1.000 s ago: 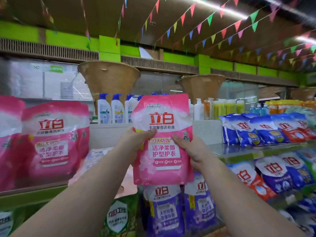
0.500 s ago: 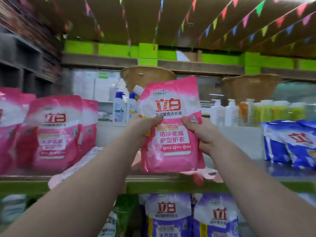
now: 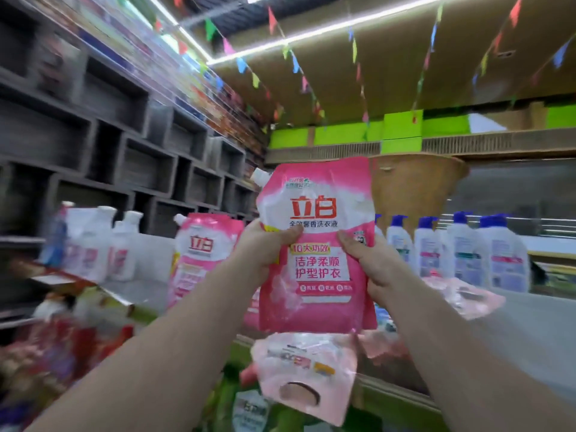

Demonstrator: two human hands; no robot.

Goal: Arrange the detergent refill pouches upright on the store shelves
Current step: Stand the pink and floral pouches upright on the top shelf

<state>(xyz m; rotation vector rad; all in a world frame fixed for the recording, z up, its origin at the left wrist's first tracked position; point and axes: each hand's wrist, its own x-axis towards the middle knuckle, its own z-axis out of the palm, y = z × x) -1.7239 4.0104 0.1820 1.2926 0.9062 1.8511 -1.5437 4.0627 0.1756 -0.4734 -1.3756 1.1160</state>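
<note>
Head view: pink pouch (image 3: 316, 269) hides both hands' fingers; left shelves blurred.

1 head-worn view, tilted up and leftward, close behind raised forearms, facing store shelves (image 3: 389, 397)

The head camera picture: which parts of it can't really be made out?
- Left shelf goods: motion blur.
- Standing pink pouch, lower print: blurred, its right edge behind the left hand.
- Held pouch, back side: faces away.
- White bottles: labels too small.
</note>
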